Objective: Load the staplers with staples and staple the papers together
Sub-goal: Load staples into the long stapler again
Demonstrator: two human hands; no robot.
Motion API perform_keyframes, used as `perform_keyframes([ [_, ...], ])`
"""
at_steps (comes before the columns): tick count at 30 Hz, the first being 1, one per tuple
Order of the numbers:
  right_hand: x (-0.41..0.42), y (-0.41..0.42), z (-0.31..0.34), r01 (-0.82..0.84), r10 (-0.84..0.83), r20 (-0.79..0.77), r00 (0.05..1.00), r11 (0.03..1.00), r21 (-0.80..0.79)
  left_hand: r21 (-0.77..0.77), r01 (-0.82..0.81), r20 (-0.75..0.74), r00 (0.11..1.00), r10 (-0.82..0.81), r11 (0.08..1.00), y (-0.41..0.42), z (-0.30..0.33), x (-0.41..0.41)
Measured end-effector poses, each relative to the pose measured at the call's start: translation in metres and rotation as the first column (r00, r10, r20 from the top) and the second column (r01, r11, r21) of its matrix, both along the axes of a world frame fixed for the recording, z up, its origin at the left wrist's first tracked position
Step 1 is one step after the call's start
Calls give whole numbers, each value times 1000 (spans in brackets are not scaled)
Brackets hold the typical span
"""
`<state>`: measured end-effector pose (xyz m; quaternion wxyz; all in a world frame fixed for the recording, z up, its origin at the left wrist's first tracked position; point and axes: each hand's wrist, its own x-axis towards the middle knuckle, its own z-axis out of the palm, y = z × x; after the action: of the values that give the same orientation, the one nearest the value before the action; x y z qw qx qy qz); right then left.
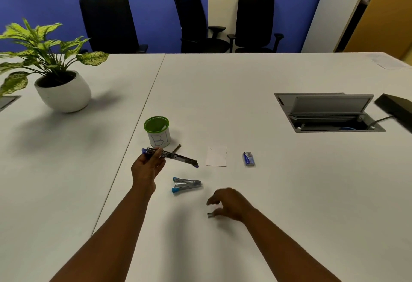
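The left hand gripped a metal stapler, swung open, above the white desk. The right hand pinched a short staple strip just over the desk. A second stapler, shiny with blue ends, lay closed between the hands. Beyond lay one small paper, one blue staple box and one round green-rimmed cup.
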<state>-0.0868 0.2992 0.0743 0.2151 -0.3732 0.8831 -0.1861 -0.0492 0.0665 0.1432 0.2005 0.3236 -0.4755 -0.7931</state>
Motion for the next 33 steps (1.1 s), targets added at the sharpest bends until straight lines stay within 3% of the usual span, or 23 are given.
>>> perform_keyframes([
  [2, 7, -4, -8, -55, 52, 41, 998, 995, 82, 21, 14, -3, 1000, -14, 1000, -1, -1, 1],
  [9, 15, -14, -21, -37, 38, -14, 999, 996, 77, 52, 148, -26, 989, -146, 988, 1, -2, 6],
  [11, 14, -12, -20, 38, -38, -1, 999, 999, 23, 68, 180, -41, 983, -177, 981, 2, -3, 6],
  [13, 11, -10, -16, 214, -209, 61, 976, 971, -104, 91, 213, -73, 976, -207, 973, 3, -3, 7],
  [16, 3, -6, -4, 487, -424, 256, 869, 824, -290, 115, 253, -105, 965, -241, 961, 2, -4, 9],
  [18, -4, -2, 8, 614, -470, 416, 779, 706, -352, 122, 274, -111, 959, -261, 954, 3, -3, 9],
  [22, -18, 3, 40, 808, -422, 706, 568, 450, -381, 119, 294, -119, 952, -280, 948, 6, 0, 9],
  [24, -23, 3, 58, 855, -367, 780, 507, 328, -402, 120, 295, -130, 951, -279, 948, 7, 0, 9],
  [26, -26, 1, 78, 852, -328, 788, 521, 259, -455, 128, 300, -138, 949, -282, 945, 7, -1, 10],
  [29, -21, -11, 108, 782, -298, 724, 623, 224, -581, 127, 352, -156, 930, -332, 927, 8, -2, 13],
  [31, -13, -25, 121, 703, -321, 628, 709, 247, -667, 115, 387, -152, 917, -368, 915, 11, -5, 13],
  [33, -3, -39, 126, 562, -365, 445, 818, 340, -754, 119, 410, -160, 907, -390, 904, 14, -6, 13],
])
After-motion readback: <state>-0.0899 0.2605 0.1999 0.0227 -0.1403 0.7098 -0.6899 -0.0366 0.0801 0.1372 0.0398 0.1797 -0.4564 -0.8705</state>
